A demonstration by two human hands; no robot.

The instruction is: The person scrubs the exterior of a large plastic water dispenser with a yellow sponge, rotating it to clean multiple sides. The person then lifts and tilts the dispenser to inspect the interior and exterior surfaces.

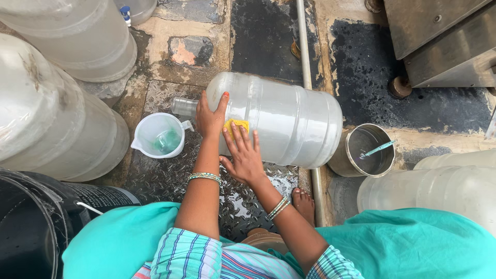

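A large clear plastic water jug (pixel 289 121) lies on its side on the wet floor, neck pointing left. My left hand (pixel 209 116) rests against its shoulder near the neck, fingers spread on the plastic. My right hand (pixel 243 152) presses a yellow sponge (pixel 235 125) flat against the jug's side, just right of the left hand. Both wrists wear bangles.
A white plastic mug (pixel 159 135) with liquid stands left of the jug. A steel pot (pixel 364 150) holding a utensil sits at the right. More clear jugs (pixel 57 113) crowd the left and another (pixel 444 186) the right. A pipe (pixel 306 57) runs along the floor. My foot (pixel 304 204) shows below.
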